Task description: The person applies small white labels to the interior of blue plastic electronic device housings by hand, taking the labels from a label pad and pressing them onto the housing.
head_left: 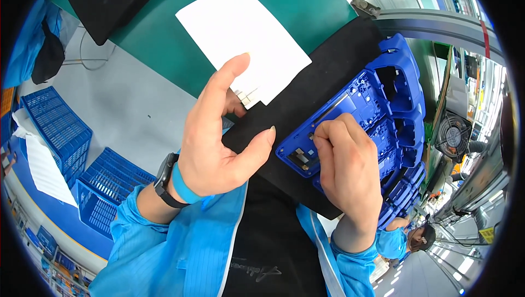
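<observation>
A thin stack of white sheets (249, 37) lies in my left hand (210, 138). One finger rests over its near edge and other fingers go beneath it, while the thumb stands apart from the paper. Small pale pieces show at the sheets' lower corner. My right hand (353, 157) is closed in a pinch just over a blue plastic housing (350, 103). Whatever its fingertips hold is too small to make out. Inside the housing's near end sits a dark recess with small metallic parts (301, 157).
More blue housings (407, 133) stand in a row at the right on black matting (342, 56). A green work surface (158, 40) lies beyond. Blue crates (57, 127) are at the left. A fan (454, 134) and a person in blue (394, 239) are at the right.
</observation>
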The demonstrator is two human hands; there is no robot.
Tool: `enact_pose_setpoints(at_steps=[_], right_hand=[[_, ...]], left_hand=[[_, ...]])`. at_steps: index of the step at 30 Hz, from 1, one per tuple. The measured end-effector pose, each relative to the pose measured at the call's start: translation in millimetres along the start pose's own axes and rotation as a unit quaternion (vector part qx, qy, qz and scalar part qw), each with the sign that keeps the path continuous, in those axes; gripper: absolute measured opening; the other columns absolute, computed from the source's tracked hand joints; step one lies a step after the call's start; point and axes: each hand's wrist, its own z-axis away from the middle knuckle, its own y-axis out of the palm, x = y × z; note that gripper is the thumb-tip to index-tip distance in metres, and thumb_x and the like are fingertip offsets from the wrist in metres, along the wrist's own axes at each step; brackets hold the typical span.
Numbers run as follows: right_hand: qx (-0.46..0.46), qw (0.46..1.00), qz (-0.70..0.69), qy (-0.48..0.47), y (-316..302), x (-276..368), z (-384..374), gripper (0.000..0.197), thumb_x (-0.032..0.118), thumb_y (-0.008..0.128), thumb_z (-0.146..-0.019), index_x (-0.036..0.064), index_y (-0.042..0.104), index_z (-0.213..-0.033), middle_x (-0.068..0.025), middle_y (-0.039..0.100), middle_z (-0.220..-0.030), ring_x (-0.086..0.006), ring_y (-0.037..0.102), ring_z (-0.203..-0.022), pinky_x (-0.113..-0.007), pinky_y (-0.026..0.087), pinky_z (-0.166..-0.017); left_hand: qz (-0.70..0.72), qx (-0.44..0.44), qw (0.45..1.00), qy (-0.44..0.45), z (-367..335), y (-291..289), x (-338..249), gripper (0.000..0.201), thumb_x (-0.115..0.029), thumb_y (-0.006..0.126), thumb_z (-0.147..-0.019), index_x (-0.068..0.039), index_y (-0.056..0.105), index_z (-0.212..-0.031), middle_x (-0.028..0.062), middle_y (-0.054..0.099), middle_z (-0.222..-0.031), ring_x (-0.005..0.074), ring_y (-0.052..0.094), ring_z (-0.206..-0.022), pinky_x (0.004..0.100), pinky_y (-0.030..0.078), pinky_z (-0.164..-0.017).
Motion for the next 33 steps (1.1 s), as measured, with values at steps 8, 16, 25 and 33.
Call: enact_pose_setpoints(at_steps=[8,16,25,33], right_hand=[[0.009,1.0,0.006,0.001,-2.1,0.5,-0.9,0.005,-0.004,0.064,-0.083,-0.0013,0.06,-0.085,-0.016,0.056,-0.08,-0.035,0.059,-0.071,-0.041,0.047,-0.063],[-0.059,0.997,0.045,0.018,8.0,5.5,11.6,0.009,-0.004,0.069,-0.082,0.0007,0.062,-0.085,-0.0132,0.058,-0.08,-0.0321,0.06,-0.07,-0.038,0.048,-0.062],[-0.127,0.992,-0.005,-0.021,20.8,-11.1,26.0,0.01,-0.006,0.066,-0.085,-0.0001,0.059,-0.09,-0.0135,0.057,-0.083,-0.0302,0.059,-0.07,-0.037,0.048,-0.064],[-0.092,0.995,0.024,-0.035,16.5,-5.9,38.0,0.011,-0.008,0.064,-0.084,-0.0004,0.059,-0.09,-0.0137,0.056,-0.086,-0.0298,0.054,-0.079,-0.036,0.046,-0.071]], left_hand=[[-0.006,-0.04,0.998,0.054,-2.0,2.0,2.6,0.078,0.002,0.069,-0.073,0.007,0.039,-0.145,0.0202,0.063,-0.118,0.0211,0.066,-0.085,0.0303,0.052,-0.071],[0.008,-0.015,0.997,0.079,-3.2,-0.1,-4.2,0.08,0.003,0.069,-0.076,0.006,0.034,-0.148,0.0227,0.061,-0.125,0.0228,0.067,-0.1,0.0304,0.052,-0.078],[0.012,-0.017,0.997,0.072,-3.5,2.2,-7.9,0.08,0.002,0.07,-0.077,0.006,0.034,-0.149,0.0209,0.061,-0.125,0.0225,0.067,-0.1,0.0296,0.051,-0.08],[0.013,-0.006,0.997,0.077,-2.4,-0.3,-11.0,0.081,0.003,0.069,-0.078,0.006,0.032,-0.149,0.0205,0.061,-0.124,0.0217,0.066,-0.101,0.0288,0.051,-0.08]])
